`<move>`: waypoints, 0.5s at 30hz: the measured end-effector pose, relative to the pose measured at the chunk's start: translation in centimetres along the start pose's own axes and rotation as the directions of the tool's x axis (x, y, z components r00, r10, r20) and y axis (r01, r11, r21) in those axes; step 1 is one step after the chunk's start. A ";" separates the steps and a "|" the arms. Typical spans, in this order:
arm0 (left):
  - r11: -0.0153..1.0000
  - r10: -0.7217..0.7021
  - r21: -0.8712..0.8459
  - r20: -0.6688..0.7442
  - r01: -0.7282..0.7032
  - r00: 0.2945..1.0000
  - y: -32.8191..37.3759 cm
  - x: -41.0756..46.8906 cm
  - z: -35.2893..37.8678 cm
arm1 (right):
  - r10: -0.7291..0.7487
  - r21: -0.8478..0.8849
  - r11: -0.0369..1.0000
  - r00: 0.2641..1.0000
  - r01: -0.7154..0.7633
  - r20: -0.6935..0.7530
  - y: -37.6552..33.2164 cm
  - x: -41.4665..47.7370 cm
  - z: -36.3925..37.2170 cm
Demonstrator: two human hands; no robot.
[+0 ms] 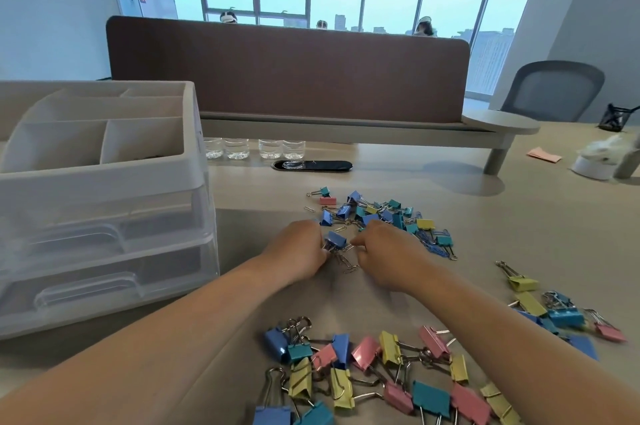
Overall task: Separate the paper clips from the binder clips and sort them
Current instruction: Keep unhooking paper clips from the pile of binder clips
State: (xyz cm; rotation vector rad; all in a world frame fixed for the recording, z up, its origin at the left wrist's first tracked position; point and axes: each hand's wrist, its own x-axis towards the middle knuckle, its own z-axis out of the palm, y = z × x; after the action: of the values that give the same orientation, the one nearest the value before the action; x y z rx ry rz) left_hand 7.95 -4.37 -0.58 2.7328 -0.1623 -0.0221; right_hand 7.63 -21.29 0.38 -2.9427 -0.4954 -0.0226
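Observation:
A mixed heap of coloured binder clips and paper clips [377, 213] lies in the middle of the table. Just in front of it, a blue binder clip [335, 239] with metal paper clips [346, 263] hooked on it sits between my hands. My left hand [298, 250] grips the binder clip's left side. My right hand [384, 250] pinches at the paper clips on its right. A large pile of binder clips [374, 372] lies near the table's front edge, under my right forearm. Another small group of binder clips [550, 307] lies at the right.
A white desk organiser with compartments and clear drawers [100, 203] stands at the left. Several clear bottles [254, 148] and a black cable slot [313, 165] sit behind the heap. A brown divider [287, 75] runs across the back; a grey chair [554, 92] is at the right.

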 end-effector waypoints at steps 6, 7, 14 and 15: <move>0.999 -0.042 -0.030 0.035 0.043 0.998 -0.4 0.0 -0.2 | -0.008 0.023 1.000 1.000 0.007 0.022 0.0 0.0 0.4; 0.999 -0.037 -0.026 0.034 0.037 0.999 -0.5 -0.1 -0.3 | -0.013 0.028 1.000 1.000 0.013 0.023 0.0 -0.1 0.5; 0.997 -0.019 -0.069 -0.023 0.017 1.000 -1.5 -0.4 -0.3 | -0.018 0.033 0.999 0.999 0.019 -0.034 0.0 -0.6 0.4; 0.996 -0.029 -0.084 -0.034 0.026 0.999 -1.7 -0.5 -0.3 | -0.004 0.009 1.000 0.999 0.004 -0.052 0.1 -0.5 0.3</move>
State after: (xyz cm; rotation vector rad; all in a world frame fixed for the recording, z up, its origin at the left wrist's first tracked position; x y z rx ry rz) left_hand 7.65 -2.66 -0.94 2.6506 -0.1112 0.0106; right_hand 7.17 -21.55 0.08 -2.9236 -0.4925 -0.0967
